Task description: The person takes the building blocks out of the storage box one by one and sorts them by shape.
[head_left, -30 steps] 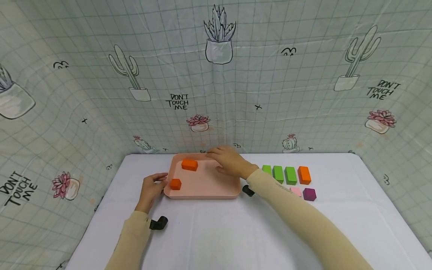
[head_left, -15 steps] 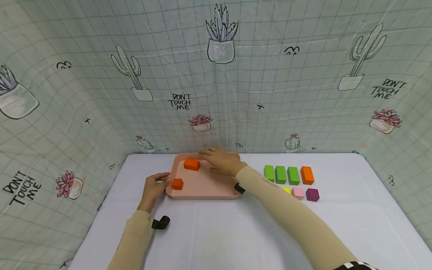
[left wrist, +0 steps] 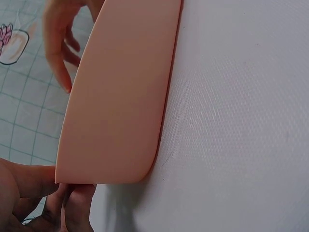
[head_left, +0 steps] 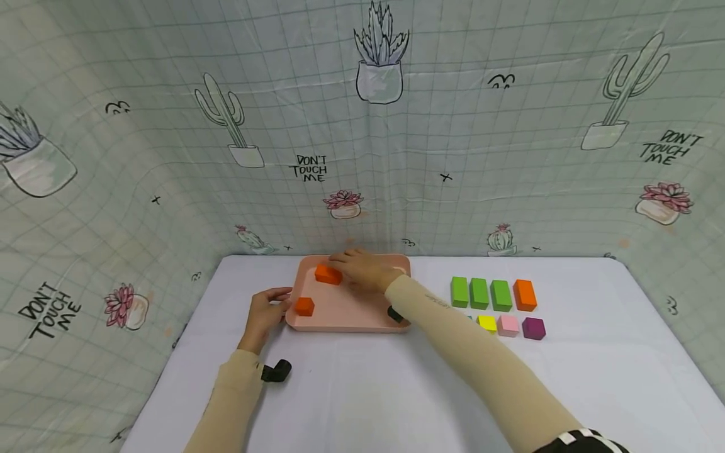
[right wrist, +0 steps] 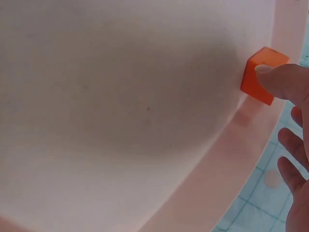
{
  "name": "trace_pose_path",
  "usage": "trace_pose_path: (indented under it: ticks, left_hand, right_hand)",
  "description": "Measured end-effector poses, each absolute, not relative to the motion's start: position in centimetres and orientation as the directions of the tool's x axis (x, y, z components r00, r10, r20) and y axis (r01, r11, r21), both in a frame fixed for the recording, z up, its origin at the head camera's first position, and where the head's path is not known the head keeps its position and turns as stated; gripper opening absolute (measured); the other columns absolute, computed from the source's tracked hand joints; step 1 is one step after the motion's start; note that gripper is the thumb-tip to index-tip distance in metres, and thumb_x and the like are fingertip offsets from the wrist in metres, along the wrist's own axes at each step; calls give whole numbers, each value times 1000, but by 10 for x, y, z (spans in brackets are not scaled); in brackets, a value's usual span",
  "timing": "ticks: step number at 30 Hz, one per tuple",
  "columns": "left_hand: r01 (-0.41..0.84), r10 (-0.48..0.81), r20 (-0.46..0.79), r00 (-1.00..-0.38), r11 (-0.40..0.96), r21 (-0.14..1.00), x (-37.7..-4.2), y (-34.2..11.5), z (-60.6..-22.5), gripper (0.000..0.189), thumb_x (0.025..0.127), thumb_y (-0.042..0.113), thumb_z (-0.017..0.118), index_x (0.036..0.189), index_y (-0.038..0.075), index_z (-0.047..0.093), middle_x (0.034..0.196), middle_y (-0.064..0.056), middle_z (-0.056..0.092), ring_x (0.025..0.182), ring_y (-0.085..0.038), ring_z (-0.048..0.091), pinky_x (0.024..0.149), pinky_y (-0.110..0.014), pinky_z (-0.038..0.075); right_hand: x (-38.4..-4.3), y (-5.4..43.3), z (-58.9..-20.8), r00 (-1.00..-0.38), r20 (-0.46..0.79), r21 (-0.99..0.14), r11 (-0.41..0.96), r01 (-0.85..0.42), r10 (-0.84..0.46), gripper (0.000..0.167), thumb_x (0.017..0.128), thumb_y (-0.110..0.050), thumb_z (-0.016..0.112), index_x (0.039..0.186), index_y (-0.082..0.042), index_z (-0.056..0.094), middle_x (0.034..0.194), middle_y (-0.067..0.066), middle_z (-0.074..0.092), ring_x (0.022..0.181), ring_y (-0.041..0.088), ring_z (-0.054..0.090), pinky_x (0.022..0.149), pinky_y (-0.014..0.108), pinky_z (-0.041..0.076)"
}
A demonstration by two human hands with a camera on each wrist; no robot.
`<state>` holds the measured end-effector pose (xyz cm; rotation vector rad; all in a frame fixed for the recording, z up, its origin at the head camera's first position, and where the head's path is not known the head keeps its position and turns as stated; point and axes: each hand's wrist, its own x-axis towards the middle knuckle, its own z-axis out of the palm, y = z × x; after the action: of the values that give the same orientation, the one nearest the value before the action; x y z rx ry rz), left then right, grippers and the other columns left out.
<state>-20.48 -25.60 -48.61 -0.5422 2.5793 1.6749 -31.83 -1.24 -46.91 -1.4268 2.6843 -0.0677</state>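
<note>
In the head view, a shallow peach tray (head_left: 362, 318) lies at the back of the table. My left hand (head_left: 266, 314) grips its left end; the left wrist view shows bent fingers (left wrist: 79, 205) at the tray's end wall. Over the tray's far side reaches my right hand (head_left: 365, 269), with its fingertips at a long orange block (head_left: 326, 275) at the back left. In the right wrist view the thumb (right wrist: 277, 79) lies on the block's face, and the other fingers hang beyond the rim, partly hidden. An orange cube (head_left: 304, 306) sits at the tray's front left.
Right of the tray stand three green blocks (head_left: 479, 294) and an orange block (head_left: 525, 295) in a row. Before them are yellow (head_left: 486, 323), pink (head_left: 508, 325) and purple cubes (head_left: 533, 328), with the right sleeve (head_left: 470, 352) partly covering that row. A patterned curtain (head_left: 396, 157) encloses the table.
My right hand has moved left over the tray to the long orange block. My left hand stays at the tray's left end. The head view has shifted slightly.
</note>
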Motion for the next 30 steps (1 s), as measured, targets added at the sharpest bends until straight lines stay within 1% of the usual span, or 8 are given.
trace_pose_path:
  ticks: [4, 8, 11, 13, 18, 23, 27, 30]
  left_hand:
    - [-286, -274, -194, -942, 354, 890, -205, -255, -488, 35, 100, -5, 60, 133, -10, 67, 121, -27, 64, 75, -16, 60, 61, -18, 52]
    - [-282, -268, -194, -944, 346, 895, -206, -256, -491, 35, 99, -5, 59, 133, -9, 67, 120, -27, 64, 70, -13, 58, 59, -19, 51]
    - [-284, -270, -194, -943, 349, 893, -206, -256, -491, 35, 99, -5, 59, 133, -9, 67, 120, -26, 64, 70, -13, 57, 59, -19, 51]
    - [-284, -272, -192, -943, 353, 891, -206, -257, -491, 35, 100, -5, 59, 133, -8, 68, 121, -26, 64, 71, -13, 57, 59, -19, 50]
    - [-278, -270, -188, -944, 350, 895, -206, -255, -488, 34, 100, -6, 59, 133, -9, 68, 120, -25, 64, 73, -15, 58, 59, -18, 50]
    - [-276, -268, -187, -945, 352, 894, -206, -254, -488, 33, 100, -5, 60, 132, -9, 68, 120, -26, 64, 75, -16, 60, 61, -18, 51]
    - [-284, -279, -188, -942, 357, 890, -206, -256, -489, 33, 101, -4, 60, 133, -8, 68, 120, -26, 64, 74, -15, 58, 60, -18, 51]
    - [-288, -277, -196, -941, 345, 894, -207, -256, -489, 34, 101, -5, 60, 134, -8, 67, 120, -26, 63, 71, -14, 57, 58, -18, 50]
  right_hand:
    - [-319, -16, -471, -556, -66, -101, 560, -823, -829, 64, 105, -11, 65, 164, -12, 39, 167, 6, 42, 154, 32, 37, 129, 47, 21]
    - [-320, -20, -471, -570, -107, -114, 580, -807, -814, 61, 109, -1, 52, 166, -15, 36, 169, 5, 38, 157, 32, 31, 130, 48, 16]
    - [-320, -23, -471, -578, -136, -118, 592, -797, -805, 61, 110, 1, 45, 167, -17, 33, 170, 5, 36, 158, 31, 30, 130, 48, 17]
    - [-321, -26, -472, -584, -143, -122, 600, -791, -799, 60, 112, -1, 43, 168, -19, 32, 170, 4, 36, 157, 30, 30, 130, 47, 21]
    - [-321, -30, -471, -575, -152, -118, 592, -797, -804, 59, 113, -5, 42, 168, -21, 30, 172, 2, 33, 158, 32, 30, 129, 48, 24]
    - [-320, -35, -468, -541, -176, -71, 559, -826, -822, 58, 113, -6, 42, 168, -22, 32, 174, -1, 28, 159, 33, 28, 128, 50, 25]
    - [-321, -41, -467, -521, -192, -25, 535, -844, -831, 54, 114, -10, 42, 166, -22, 37, 174, -2, 30, 160, 30, 27, 129, 48, 23]
    - [-321, -45, -466, -530, -195, -19, 544, -839, -825, 54, 113, -8, 46, 165, -22, 40, 172, -1, 34, 159, 28, 29, 129, 46, 24]
